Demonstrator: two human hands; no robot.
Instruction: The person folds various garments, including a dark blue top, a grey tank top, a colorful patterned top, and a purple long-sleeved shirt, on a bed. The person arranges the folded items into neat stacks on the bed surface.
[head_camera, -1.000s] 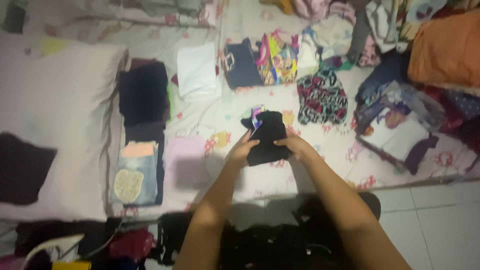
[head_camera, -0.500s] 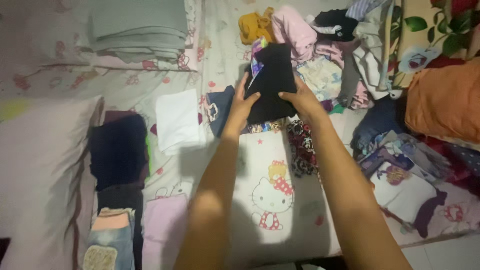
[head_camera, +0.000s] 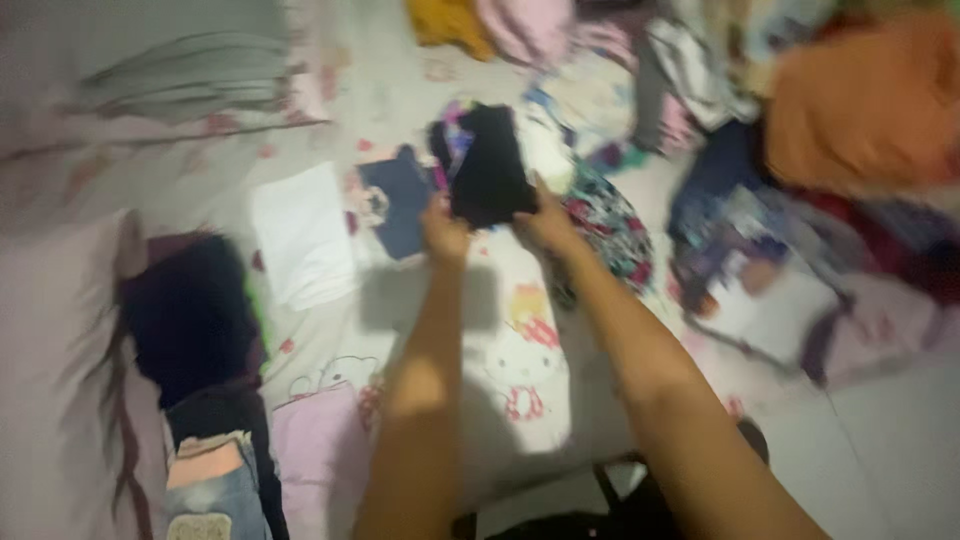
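Two bare arms reach forward over a bed (head_camera: 330, 120) with a cartoon-print sheet; the whole view is blurred. Far left lies a pale pillow (head_camera: 50, 330), and above it a grey folded pile (head_camera: 190, 75). Beside the pillow runs a column of folded clothes: a dark stack (head_camera: 190, 310) and, nearer the bed's edge, a jeans piece (head_camera: 215, 490) with a pale pink fold (head_camera: 315, 440) just beside it. A white fold (head_camera: 303, 235) lies further up, and next to it a navy fold (head_camera: 400, 205).

The left hand (head_camera: 445, 235) is stretched out, arm nearly straight, its grip closed on the lower left edge of a black garment (head_camera: 490, 165). That garment is folded small and held over the sheet, just right of the navy fold, with a strip of bright print showing along its left side. The right hand (head_camera: 545, 225) comes in from the right, forearm angled across the sheet, its grip closed on the garment's lower right edge; the fingers of both hands are too blurred to tell apart.

Right of the hands lies a dark floral piece (head_camera: 610, 225), touching the right wrist in this view. Further right is a loose heap of mixed clothes (head_camera: 740, 200), with an orange bundle (head_camera: 860, 100) at the top. Pale floor tile (head_camera: 900, 450) shows at the lower right.
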